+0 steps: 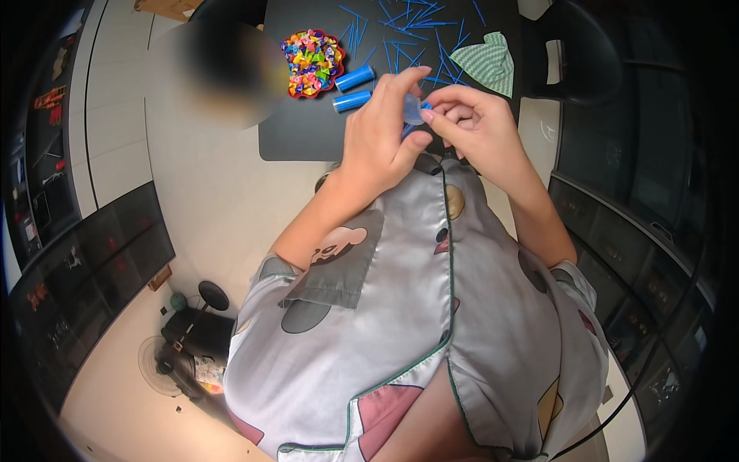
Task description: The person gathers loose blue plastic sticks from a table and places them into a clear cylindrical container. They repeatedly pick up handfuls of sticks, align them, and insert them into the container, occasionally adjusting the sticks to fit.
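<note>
My left hand [384, 124] is curled around a clear plastic container [412, 110], its open rim facing my right hand. Blue sticks show inside it, partly hidden by my fingers. My right hand [476, 118] pinches a small blue piece [426, 106] at that rim between thumb and index finger. Two clear cylinders filled with blue sticks, one [354, 78] above the other [351, 101], lie left of my left hand. Many loose thin blue sticks [413, 20] are scattered over the far part of the black table [300, 138].
A red scalloped tray [342, 53] of colourful small pieces stands at the table's left, beside a person with a blurred head [225, 69]. A green and white patterned cloth [488, 63] lies at the right. A black chair [583, 52] stands beyond it. A fan [159, 367] is at lower left.
</note>
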Demonstrator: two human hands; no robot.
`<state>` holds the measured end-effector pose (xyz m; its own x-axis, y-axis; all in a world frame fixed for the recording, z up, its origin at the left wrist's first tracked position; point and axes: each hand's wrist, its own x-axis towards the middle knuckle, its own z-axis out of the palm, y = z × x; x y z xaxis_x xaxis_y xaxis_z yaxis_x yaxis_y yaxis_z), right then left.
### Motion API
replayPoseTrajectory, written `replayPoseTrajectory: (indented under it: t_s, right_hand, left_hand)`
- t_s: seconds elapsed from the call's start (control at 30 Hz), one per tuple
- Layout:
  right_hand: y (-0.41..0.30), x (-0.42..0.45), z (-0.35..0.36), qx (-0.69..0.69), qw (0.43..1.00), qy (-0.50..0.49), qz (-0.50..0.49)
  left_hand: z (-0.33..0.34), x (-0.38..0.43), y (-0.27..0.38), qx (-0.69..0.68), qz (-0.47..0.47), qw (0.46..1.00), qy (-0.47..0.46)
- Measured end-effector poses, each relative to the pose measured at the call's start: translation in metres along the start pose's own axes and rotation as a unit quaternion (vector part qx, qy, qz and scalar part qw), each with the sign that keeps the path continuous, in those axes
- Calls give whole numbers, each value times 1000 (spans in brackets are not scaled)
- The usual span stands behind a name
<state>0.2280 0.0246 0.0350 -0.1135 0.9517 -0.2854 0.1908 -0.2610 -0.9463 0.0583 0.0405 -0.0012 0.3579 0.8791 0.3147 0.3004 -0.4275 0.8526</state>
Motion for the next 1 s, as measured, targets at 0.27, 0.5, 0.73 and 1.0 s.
replayPoseTrajectory:
  t_s: [0.27, 0.5, 0.73, 1.0]
  right_hand:
    - [20, 15, 9, 84, 995, 5, -56]
    - [13, 23, 15, 45, 994, 38, -88]
    - [13, 33, 23, -12, 988, 77, -132]
    - [-15, 47, -12, 56, 968, 170, -178]
  left_hand:
    - [0, 3, -19, 121, 98, 987, 42]
    - [-4, 7, -24, 213, 133, 967, 51]
    - [-4, 18, -48, 208, 176, 958, 92]
    - [-23, 15, -69, 209, 177, 962, 11]
